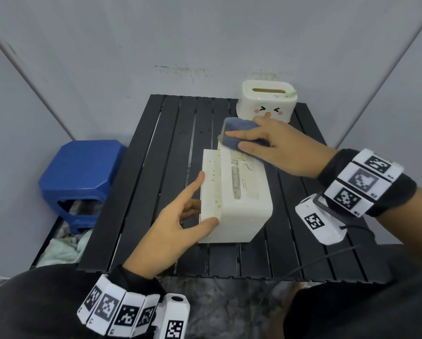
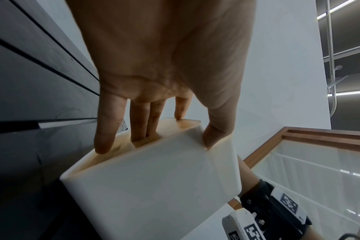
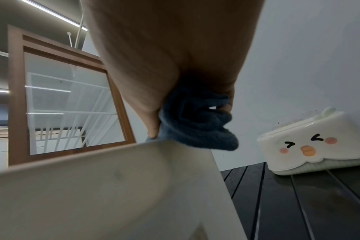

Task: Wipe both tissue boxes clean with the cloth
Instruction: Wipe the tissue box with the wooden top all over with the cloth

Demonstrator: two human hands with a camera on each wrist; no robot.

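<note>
A white rectangular tissue box (image 1: 239,199) (image 2: 154,178) (image 3: 93,186) lies on the black slatted table (image 1: 156,167). Brown spots dot the box's left side. My left hand (image 1: 197,206) (image 2: 152,129) holds its near left corner, fingers flat on the stained side and thumb on the near face. My right hand (image 1: 239,140) (image 3: 175,65) grips a bunched blue cloth (image 1: 237,133) (image 3: 195,126) and presses it on the far end of the box's top. A second white tissue box (image 1: 266,101) (image 3: 310,146), with a cartoon face, stands at the table's far edge just behind the cloth.
Grey walls close in behind and on both sides of the table. A blue plastic stool (image 1: 82,172) stands left of the table, with crumpled pale cloths (image 1: 60,248) on the floor beside it. A cable (image 1: 327,258) trails over the table's near right corner.
</note>
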